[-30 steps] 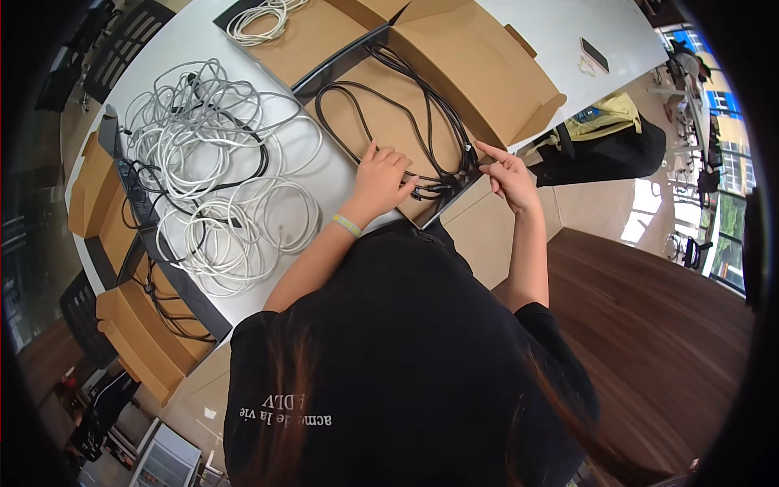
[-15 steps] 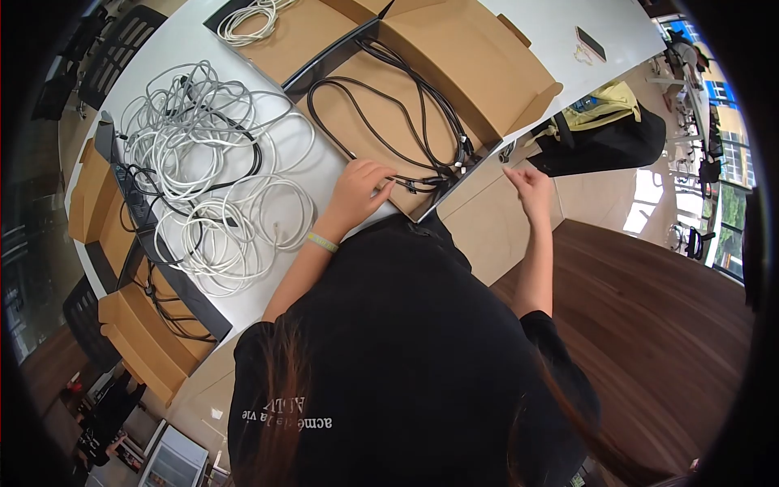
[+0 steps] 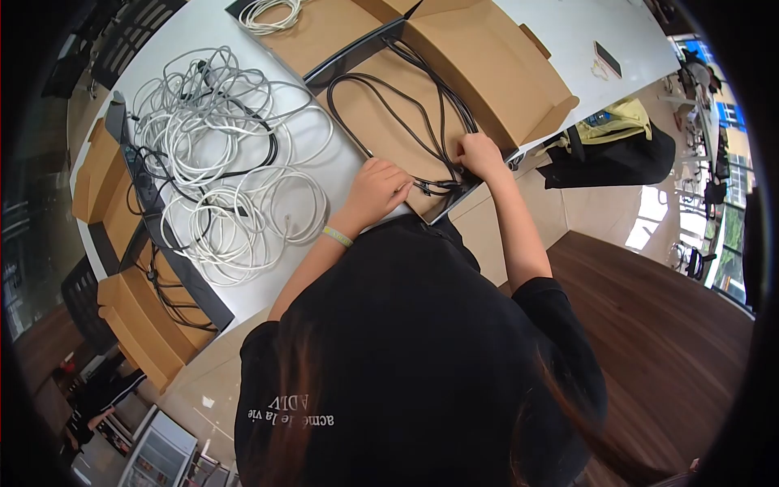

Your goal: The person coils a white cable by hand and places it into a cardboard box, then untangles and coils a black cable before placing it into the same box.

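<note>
A cardboard box with dark outer sides (image 3: 369, 109) lies open in front of me. Inside it are looped black cables (image 3: 430, 122), their connector ends gathered at the near corner. My left hand (image 3: 380, 188) is curled over the box's left edge, its fingers closed on a black cable that runs beneath them. At the right wall of the box, my right hand (image 3: 480, 154) has its fingers bent down and closed on the black cable bundle; the fingertips are partly hidden.
Tangled white and grey cables (image 3: 219, 154) spread over the white table (image 3: 304, 195) to the left. Another open box (image 3: 178, 304) with black cables lies beyond them. A box compartment at the back holds white cable (image 3: 272, 18). A phone (image 3: 607, 58) lies far right, above a black-and-yellow bag (image 3: 621, 150).
My right hand has moved left from outside the box onto the cables at its right wall. The left hand stays by the left edge. The whole view has shifted slightly.
</note>
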`<state>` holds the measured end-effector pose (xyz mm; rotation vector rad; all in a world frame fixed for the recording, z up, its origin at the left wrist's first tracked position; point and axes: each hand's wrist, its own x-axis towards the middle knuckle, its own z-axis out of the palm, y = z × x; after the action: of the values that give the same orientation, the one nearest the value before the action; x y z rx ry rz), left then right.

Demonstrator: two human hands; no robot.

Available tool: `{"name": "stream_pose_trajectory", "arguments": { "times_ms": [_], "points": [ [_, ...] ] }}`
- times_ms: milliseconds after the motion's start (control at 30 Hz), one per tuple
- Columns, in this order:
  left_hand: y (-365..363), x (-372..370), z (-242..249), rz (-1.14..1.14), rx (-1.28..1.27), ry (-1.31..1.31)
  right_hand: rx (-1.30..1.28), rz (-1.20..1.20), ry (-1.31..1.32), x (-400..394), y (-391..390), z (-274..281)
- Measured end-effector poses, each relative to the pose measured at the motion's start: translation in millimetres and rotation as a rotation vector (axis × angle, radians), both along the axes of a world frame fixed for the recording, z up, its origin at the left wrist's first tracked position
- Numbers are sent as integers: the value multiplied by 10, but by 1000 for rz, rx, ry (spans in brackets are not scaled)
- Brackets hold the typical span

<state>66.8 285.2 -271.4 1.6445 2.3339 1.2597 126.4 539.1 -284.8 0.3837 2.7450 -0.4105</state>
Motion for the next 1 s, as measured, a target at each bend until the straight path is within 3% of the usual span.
{"name": "stream_pose_trajectory", "arguments": {
  "times_ms": [300, 367, 533, 667, 733, 800, 867, 933, 1000],
  "points": [
    [5, -19, -25, 2, -3, 15, 64, 55, -48, -6, 9, -29],
    [7, -21, -27, 1, 17, 15, -54, -37, 130, 24, 86, -53],
    [6, -27, -32, -8, 13, 27, -835, -494, 327, 327, 329, 493],
    [28, -24, -42, -10, 25, 38, -892, -598, 484, 850, 614, 851],
    [14, -29, -22, -25, 11, 26, -962, -653, 514, 1228, 861, 682],
    [4, -20, 10, -29, 0, 10, -780, -785, 229, 1598, 1016, 547],
    [-34, -18, 64, -49, 65, -117, -77, -853, -327, 1711, 961, 462],
    [-113, -24, 201, 50, 91, -125, 10, -866, -165, 1887, 908, 209],
    [-257, -120, 252, 221, 134, -67, -239, -961, 51, 1885, 820, 54]
  ]
}}
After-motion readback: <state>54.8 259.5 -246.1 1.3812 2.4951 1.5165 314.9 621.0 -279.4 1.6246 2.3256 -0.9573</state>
